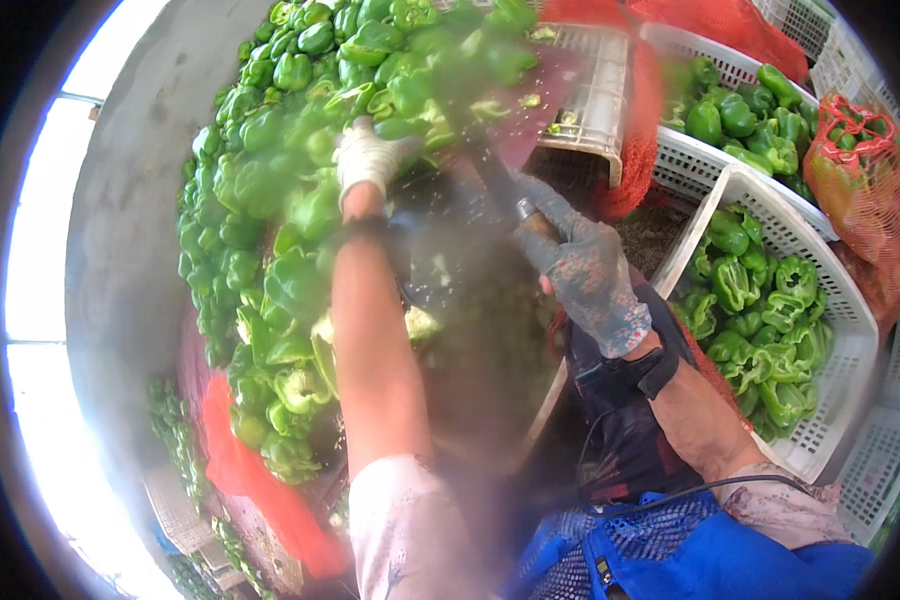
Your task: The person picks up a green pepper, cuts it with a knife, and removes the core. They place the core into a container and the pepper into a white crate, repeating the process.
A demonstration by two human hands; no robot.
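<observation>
**Inspector:** Head view. Where are the hands?

**Assistant:** The left hand (368, 158), in a white glove, reaches into the pile of green peppers (270, 200) heaped along the counter's left edge. Its fingers curl onto a pepper; blur hides whether they have clamped.

**Inspector:** And the right?

**Assistant:** The right hand (582, 268), in a grey glove, is clamped on a knife handle (532, 218), blade raised, probably for trimming. The white crate (850, 330) of peppers sits just right, within reach. A red mesh sack (865, 185) lies beyond.
</observation>
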